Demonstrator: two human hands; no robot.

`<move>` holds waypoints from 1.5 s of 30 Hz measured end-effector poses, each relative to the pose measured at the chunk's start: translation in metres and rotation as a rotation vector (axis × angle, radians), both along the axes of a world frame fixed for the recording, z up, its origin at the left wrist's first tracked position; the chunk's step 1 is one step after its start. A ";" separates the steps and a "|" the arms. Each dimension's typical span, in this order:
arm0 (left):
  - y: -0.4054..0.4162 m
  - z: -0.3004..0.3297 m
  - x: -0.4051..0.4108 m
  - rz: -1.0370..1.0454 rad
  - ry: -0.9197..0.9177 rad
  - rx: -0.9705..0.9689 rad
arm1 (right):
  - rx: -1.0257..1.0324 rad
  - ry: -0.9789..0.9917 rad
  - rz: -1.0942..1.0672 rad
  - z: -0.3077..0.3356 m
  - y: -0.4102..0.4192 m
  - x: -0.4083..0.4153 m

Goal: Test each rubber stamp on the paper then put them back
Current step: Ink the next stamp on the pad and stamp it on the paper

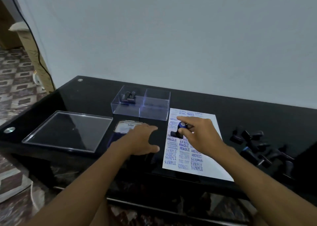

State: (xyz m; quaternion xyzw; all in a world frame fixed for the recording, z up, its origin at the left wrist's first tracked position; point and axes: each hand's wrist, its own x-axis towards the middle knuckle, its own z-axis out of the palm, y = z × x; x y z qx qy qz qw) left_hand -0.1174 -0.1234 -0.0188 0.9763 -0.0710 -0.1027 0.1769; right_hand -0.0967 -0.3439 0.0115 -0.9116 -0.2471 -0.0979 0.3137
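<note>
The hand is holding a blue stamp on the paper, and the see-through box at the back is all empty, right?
Not quite. In the head view the clear plastic box is not empty: two dark rubber stamps stand in its left compartment. The rest is right: the right hand holds the blue-handled stamp on the white printed paper.

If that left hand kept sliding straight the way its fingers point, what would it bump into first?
Probably the sheet of paper. The left hand points right across bare black table, open, toward the paper's near edge. The stamp held by the right hand comes after; depth is uncertain.
</note>
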 end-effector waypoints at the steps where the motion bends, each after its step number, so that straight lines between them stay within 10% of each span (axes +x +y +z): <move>1: -0.020 0.000 -0.002 -0.035 0.009 -0.053 | -0.027 -0.014 -0.033 0.002 -0.021 -0.003; 10: -0.120 -0.015 0.004 -0.241 0.075 0.053 | -0.094 -0.004 -0.161 -0.011 -0.121 -0.032; 45: -0.133 -0.022 0.008 -0.210 0.143 0.078 | -0.067 0.161 -0.133 -0.055 -0.094 0.006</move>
